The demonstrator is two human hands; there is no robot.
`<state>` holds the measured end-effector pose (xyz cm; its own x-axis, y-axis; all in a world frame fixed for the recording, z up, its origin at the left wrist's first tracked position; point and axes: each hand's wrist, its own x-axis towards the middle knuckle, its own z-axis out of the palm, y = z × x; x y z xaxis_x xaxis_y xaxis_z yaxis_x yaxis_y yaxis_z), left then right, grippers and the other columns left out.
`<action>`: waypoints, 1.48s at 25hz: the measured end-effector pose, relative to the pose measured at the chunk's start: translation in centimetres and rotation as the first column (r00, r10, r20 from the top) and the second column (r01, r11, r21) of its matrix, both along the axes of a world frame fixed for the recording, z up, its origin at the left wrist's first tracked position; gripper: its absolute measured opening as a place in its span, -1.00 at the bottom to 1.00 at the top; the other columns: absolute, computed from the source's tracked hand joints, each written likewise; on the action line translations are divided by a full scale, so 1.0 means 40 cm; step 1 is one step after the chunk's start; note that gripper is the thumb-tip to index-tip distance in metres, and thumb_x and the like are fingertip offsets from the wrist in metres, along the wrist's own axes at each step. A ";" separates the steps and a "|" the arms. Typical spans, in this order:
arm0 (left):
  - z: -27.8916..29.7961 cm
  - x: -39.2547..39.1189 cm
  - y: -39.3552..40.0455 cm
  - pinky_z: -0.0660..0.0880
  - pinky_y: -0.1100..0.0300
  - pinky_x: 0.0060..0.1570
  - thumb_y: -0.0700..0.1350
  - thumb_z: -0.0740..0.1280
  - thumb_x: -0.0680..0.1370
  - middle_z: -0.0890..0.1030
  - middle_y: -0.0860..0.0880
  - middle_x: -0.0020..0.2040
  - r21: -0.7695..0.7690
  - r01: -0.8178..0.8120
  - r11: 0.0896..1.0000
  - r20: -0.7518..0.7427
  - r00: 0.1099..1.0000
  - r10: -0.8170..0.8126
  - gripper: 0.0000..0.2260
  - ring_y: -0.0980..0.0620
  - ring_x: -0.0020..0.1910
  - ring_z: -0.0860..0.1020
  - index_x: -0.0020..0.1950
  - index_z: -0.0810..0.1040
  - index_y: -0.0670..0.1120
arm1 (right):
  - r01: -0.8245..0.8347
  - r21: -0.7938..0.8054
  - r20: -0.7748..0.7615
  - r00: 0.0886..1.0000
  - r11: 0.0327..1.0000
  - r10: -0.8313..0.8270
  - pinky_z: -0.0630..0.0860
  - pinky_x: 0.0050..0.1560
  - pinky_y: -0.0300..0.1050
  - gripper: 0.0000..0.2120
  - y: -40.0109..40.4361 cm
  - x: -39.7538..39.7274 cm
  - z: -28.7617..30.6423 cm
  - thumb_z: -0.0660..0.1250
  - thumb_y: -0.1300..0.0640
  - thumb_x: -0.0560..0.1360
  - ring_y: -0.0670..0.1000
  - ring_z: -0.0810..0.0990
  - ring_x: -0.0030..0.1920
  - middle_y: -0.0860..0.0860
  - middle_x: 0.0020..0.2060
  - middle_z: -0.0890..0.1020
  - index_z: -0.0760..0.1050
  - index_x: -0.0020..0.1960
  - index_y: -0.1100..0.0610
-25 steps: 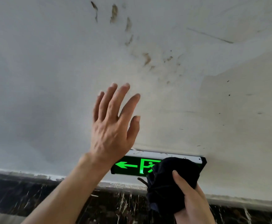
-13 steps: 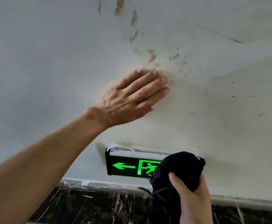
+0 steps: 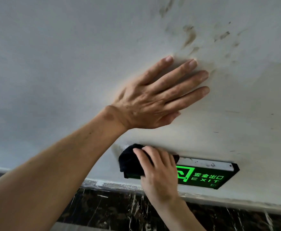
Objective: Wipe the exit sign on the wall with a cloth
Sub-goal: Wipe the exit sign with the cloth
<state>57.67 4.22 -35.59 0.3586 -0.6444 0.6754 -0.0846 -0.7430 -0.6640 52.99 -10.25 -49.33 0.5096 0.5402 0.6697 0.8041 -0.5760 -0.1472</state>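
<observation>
The exit sign (image 3: 208, 176) is a black box with glowing green letters and a pale top strip, fixed low on the white wall. My right hand (image 3: 159, 172) grips a black cloth (image 3: 129, 161) and presses it onto the sign's left end, hiding the arrow and most of the running figure. My left hand (image 3: 154, 97) lies flat on the wall above the sign, fingers spread and pointing right, holding nothing.
The white wall (image 3: 53, 64) carries brown smudges (image 3: 189, 36) just above my left fingertips. Below the sign runs a chipped white edge, then a dark marble band (image 3: 119, 209) with white veins.
My right hand has carried the cloth from the sign's right end to its left end, uncovering the EXIT lettering. My left hand stays flat on the wall.
</observation>
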 end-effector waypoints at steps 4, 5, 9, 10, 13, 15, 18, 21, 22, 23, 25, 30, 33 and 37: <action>0.002 0.005 0.002 0.12 -0.12 0.54 0.00 0.24 0.57 0.48 -0.12 0.49 -0.006 0.012 1.000 0.000 1.000 -0.012 -0.47 -0.18 0.48 0.37 0.54 0.36 -0.10 | -0.025 -0.249 -0.166 0.986 0.968 -0.017 0.54 0.08 0.05 -0.43 0.040 -0.010 -0.035 0.47 0.18 0.22 0.11 0.59 0.07 -0.02 0.10 0.65 0.55 0.24 0.03; 0.002 0.006 0.002 0.13 -0.12 0.54 0.00 0.20 0.60 0.48 -0.12 0.49 -0.009 0.014 1.000 0.000 1.000 -0.014 -0.49 -0.18 0.48 0.37 0.54 0.36 -0.10 | -0.023 -0.283 -0.182 0.983 0.959 -0.031 0.53 0.10 0.07 -0.43 0.044 -0.012 -0.034 0.46 0.17 0.23 0.11 0.58 0.09 -0.01 0.14 0.63 0.53 0.25 0.04; -0.001 0.008 0.006 0.21 -0.14 0.50 0.02 0.14 0.62 0.48 -0.12 0.49 -0.004 0.000 1.000 0.024 1.000 0.000 -0.50 -0.18 0.48 0.39 0.54 0.36 -0.10 | -0.026 -0.392 -0.166 0.985 0.920 -0.043 0.55 0.09 0.07 -0.40 0.037 -0.012 -0.015 0.51 0.17 0.15 0.12 0.58 0.09 0.01 0.17 0.61 0.54 0.20 0.07; -0.002 0.008 0.007 0.21 -0.15 0.50 0.02 0.15 0.62 0.47 -0.12 0.49 -0.001 -0.008 1.000 0.027 1.000 0.008 -0.50 -0.18 0.49 0.39 0.55 0.36 -0.10 | -0.018 -0.409 -0.165 0.985 0.912 -0.054 0.56 0.09 0.06 -0.38 0.028 -0.008 -0.010 0.53 0.16 0.12 0.11 0.59 0.08 0.00 0.16 0.62 0.55 0.18 0.08; -0.001 0.008 0.008 0.18 -0.14 0.51 0.02 0.16 0.61 0.45 -0.12 0.51 0.012 -0.027 1.000 0.031 0.999 0.027 -0.48 -0.18 0.50 0.37 0.56 0.35 -0.11 | 0.017 -0.440 -0.167 0.981 0.898 -0.100 0.57 0.08 0.07 -0.37 -0.010 0.008 0.001 0.55 0.18 0.07 0.12 0.61 0.08 0.02 0.13 0.65 0.58 0.16 0.09; -0.001 0.008 0.008 0.12 -0.13 0.54 0.02 0.18 0.61 0.43 -0.11 0.52 0.021 -0.043 0.999 0.031 0.999 0.043 -0.47 -0.19 0.51 0.34 0.57 0.34 -0.12 | 0.046 -0.458 -0.156 0.979 0.888 -0.132 0.56 0.08 0.09 -0.37 -0.044 0.024 0.003 0.55 0.18 0.09 0.12 0.61 0.08 0.03 0.12 0.65 0.58 0.16 0.10; 0.002 0.006 0.009 0.06 -0.11 0.55 0.02 0.21 0.60 0.38 -0.10 0.53 0.032 -0.066 0.997 0.039 0.997 0.065 -0.44 -0.19 0.51 0.32 0.58 0.33 -0.12 | 0.099 -0.472 -0.141 0.972 0.876 -0.186 0.55 0.08 0.09 -0.46 -0.091 0.047 0.008 0.51 0.19 0.17 0.12 0.60 0.08 0.03 0.09 0.65 0.57 0.15 0.10; 0.004 0.004 0.009 0.08 -0.12 0.54 0.02 0.23 0.58 0.39 -0.10 0.53 0.039 -0.065 0.997 0.053 0.997 0.063 -0.44 -0.19 0.51 0.33 0.57 0.34 -0.13 | 0.125 -0.492 -0.145 0.964 0.861 -0.222 0.55 0.07 0.09 -0.47 -0.126 0.065 0.013 0.50 0.20 0.16 0.12 0.60 0.06 0.02 0.04 0.65 0.57 0.13 0.10; 0.004 0.004 0.009 0.09 -0.12 0.54 0.02 0.25 0.58 0.40 -0.10 0.53 0.041 -0.065 0.997 0.056 0.996 0.062 -0.43 -0.19 0.51 0.34 0.57 0.35 -0.13 | 0.133 -0.496 -0.148 0.961 0.858 -0.234 0.55 0.07 0.10 -0.46 -0.138 0.071 0.015 0.51 0.20 0.15 0.11 0.60 0.05 0.01 0.02 0.65 0.57 0.13 0.10; 0.004 0.003 0.010 0.10 -0.13 0.54 0.02 0.27 0.57 0.41 -0.11 0.53 0.043 -0.066 0.997 0.057 0.996 0.063 -0.42 -0.19 0.51 0.34 0.57 0.35 -0.13 | 0.143 -0.498 -0.149 0.957 0.855 -0.247 0.55 0.07 0.10 -0.46 -0.151 0.077 0.017 0.51 0.20 0.14 0.11 0.61 0.04 0.00 0.01 0.66 0.58 0.12 0.10; 0.005 0.001 0.011 0.11 -0.13 0.53 0.02 0.30 0.56 0.41 -0.12 0.53 0.044 -0.069 0.997 0.060 0.996 0.066 -0.41 -0.20 0.50 0.34 0.57 0.36 -0.14 | 0.166 -0.505 -0.147 0.950 0.847 -0.274 0.55 0.05 0.12 -0.45 -0.181 0.092 0.020 0.52 0.20 0.12 0.12 0.61 0.03 0.00 -0.02 0.66 0.59 0.11 0.10; 0.005 -0.001 0.008 0.14 -0.14 0.51 0.03 0.31 0.55 0.43 -0.12 0.51 0.045 -0.062 0.997 0.064 0.996 0.059 -0.41 -0.21 0.49 0.35 0.56 0.38 -0.13 | 0.236 -0.519 -0.130 0.928 0.822 -0.349 0.53 -0.01 0.10 -0.48 -0.258 0.130 0.022 0.51 0.22 0.11 0.13 0.60 -0.03 -0.01 -0.08 0.66 0.59 0.07 0.09; 0.006 -0.001 0.009 0.17 -0.15 0.49 0.03 0.30 0.56 0.41 -0.12 0.53 0.049 -0.061 0.997 0.075 0.996 0.057 -0.42 -0.20 0.49 0.36 0.56 0.38 -0.13 | 0.263 -0.524 -0.204 0.885 0.810 -0.420 0.48 0.05 0.09 -0.47 -0.292 0.151 0.020 0.48 0.20 0.16 0.13 0.55 0.05 -0.02 0.00 0.63 0.54 0.13 0.06; 0.002 0.001 0.009 0.16 -0.15 0.49 0.04 0.29 0.56 0.38 -0.11 0.53 0.046 -0.060 0.997 0.072 0.996 0.057 -0.42 -0.20 0.50 0.34 0.57 0.37 -0.13 | 0.306 -0.519 -0.327 0.791 0.798 -0.517 0.46 0.13 0.00 -0.43 -0.318 0.161 0.011 0.42 0.07 0.34 0.11 0.43 0.20 0.01 0.19 0.47 0.35 0.30 0.04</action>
